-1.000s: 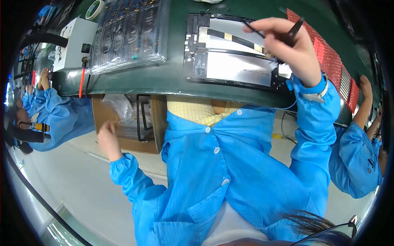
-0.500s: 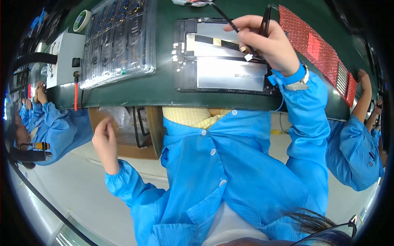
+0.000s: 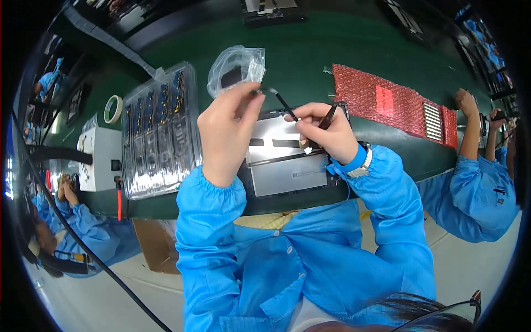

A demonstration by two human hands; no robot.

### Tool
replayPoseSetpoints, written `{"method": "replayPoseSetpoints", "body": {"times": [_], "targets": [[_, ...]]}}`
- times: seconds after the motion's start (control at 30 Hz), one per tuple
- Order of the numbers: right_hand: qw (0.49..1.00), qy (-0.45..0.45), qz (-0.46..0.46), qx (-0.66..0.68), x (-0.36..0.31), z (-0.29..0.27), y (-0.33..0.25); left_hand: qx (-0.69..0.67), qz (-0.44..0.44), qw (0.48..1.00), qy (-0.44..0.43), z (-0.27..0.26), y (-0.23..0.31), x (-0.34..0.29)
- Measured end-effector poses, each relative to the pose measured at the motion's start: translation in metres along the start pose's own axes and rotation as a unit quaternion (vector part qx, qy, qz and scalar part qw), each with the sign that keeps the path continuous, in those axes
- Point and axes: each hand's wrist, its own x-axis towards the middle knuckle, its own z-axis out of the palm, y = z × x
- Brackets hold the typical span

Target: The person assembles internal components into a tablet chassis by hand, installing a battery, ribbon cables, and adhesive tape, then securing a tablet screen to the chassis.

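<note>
My left hand [image 3: 229, 133] is raised over the bench with thumb and forefinger pinched at the far end of a thin black flat cable [image 3: 284, 103]. The cable slants down to my right hand [image 3: 333, 135], whose fingertips grip its other part, where a small white connector [image 3: 308, 150] hangs. Black tweezers [image 3: 329, 117] are also tucked in my right hand, pointing up and away. Under both hands lies an opened tablet [image 3: 290, 176] with silver battery panels; my hands cover part of it. A blue wrist strap [image 3: 352, 159] and a watch circle my right wrist.
Left of the tablet stand clear plastic trays [image 3: 160, 133] of small parts, a tape roll [image 3: 113, 109] and a white box [image 3: 100, 159]. Beyond lies a clear plastic bag [image 3: 238, 69]. Red bubble wrap [image 3: 381, 102] lies to the right. Co-workers sit on both sides.
My left hand has come up from beside the cardboard box to the cable and now pinches its end. My right hand keeps the cable and tweezers. The view has shifted, showing more of the bench.
</note>
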Motion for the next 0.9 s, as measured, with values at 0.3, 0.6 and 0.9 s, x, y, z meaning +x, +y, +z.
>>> {"method": "replayPoseSetpoints", "body": {"times": [0.3, 0.6, 0.9], "targets": [[0.998, -0.061, 0.004, 0.014, 0.001, -0.009, 0.006, -0.059, 0.003, 0.997, 0.058, 0.002, -0.008, -0.005], [0.991, 0.042, -0.121, -0.049, 0.005, 0.005, -0.01, -0.135, 0.09, 0.985, -0.051, 0.007, 0.002, -0.009], [0.875, 0.118, -0.377, -0.279, -0.039, 0.035, -0.052, 0.054, 0.287, 0.948, 0.128, -0.009, 0.057, -0.034]]}}
